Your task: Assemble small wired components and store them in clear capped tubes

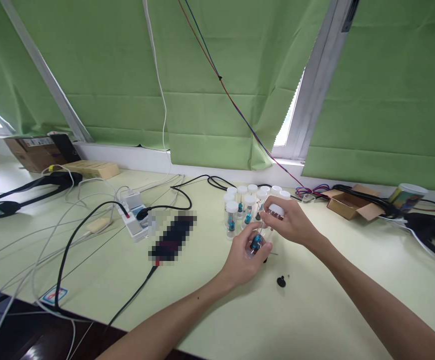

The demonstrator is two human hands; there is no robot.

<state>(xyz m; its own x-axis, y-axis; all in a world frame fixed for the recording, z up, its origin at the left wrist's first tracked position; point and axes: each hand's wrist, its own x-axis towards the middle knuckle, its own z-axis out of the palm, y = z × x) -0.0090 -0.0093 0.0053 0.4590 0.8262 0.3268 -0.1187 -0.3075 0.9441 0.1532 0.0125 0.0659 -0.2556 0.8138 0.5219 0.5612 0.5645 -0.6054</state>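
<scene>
Head view: left hand (pixel 244 256) clasps the tilted tube (pixel 264 232) low. Right hand (pixel 289 221) grips its white-capped upper end.

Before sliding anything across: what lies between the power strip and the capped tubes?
In the head view, a dark pixelated object, with black cable looping behind it.

The single view looks from the person's head, forward and down over the desk (pixel 247 320), whose near edge shows at lower left. It faces green blinds (pixel 217 125) beyond. Left hand (pixel 242 257) and right hand (pixel 290 220) appear fairly near, right of the frame's centre.
</scene>
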